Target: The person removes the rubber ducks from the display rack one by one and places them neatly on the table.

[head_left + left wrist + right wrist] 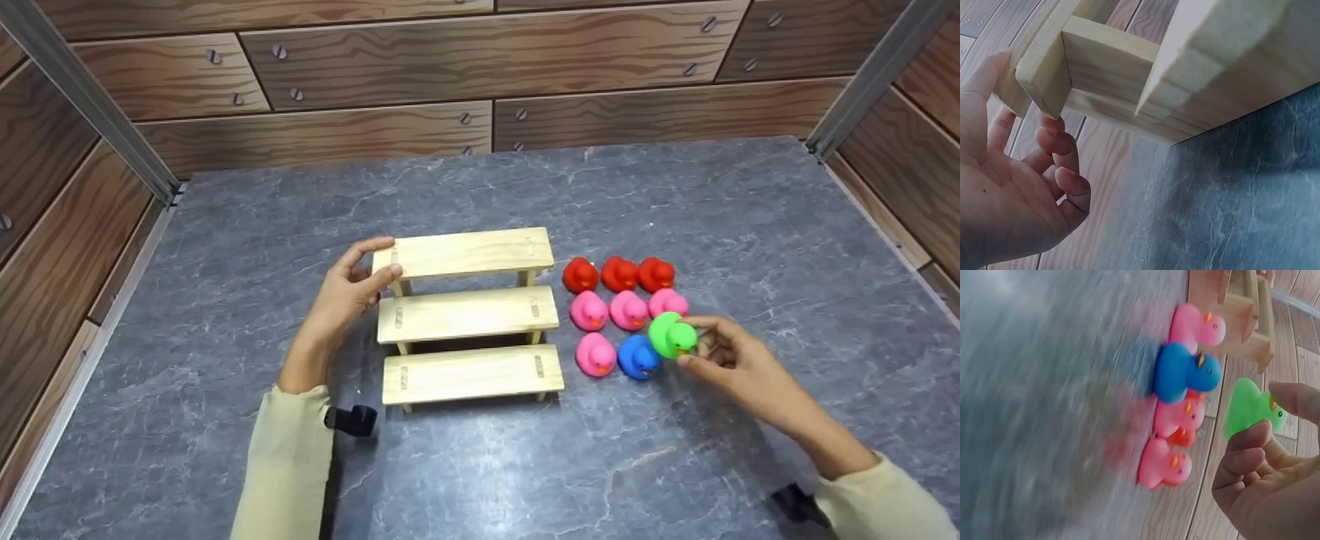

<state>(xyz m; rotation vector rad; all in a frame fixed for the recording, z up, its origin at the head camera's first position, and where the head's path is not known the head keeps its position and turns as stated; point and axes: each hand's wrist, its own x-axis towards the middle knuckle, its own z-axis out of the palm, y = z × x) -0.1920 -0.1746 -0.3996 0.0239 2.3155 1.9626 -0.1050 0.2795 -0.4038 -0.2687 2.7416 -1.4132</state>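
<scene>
A three-tier wooden step stand (469,311) stands on the table in the head view. My left hand (341,296) pinches the left end of its top step, also seen close up in the left wrist view, where the other fingers curl loosely below the board. Between thumb and fingers of my right hand (739,367) is a green rubber duck (670,336), lifted off the table as the right wrist view shows. Beside it sits a blue rubber duck (639,357), with a pink rubber duck (595,355) to its left. Three more pink ducks (628,310) form the row behind.
Three red rubber ducks (619,274) line up at the back of the group, right of the stand. The grey marbled table (480,465) is bordered by wood-patterned walls (465,60) and metal corner posts (862,75).
</scene>
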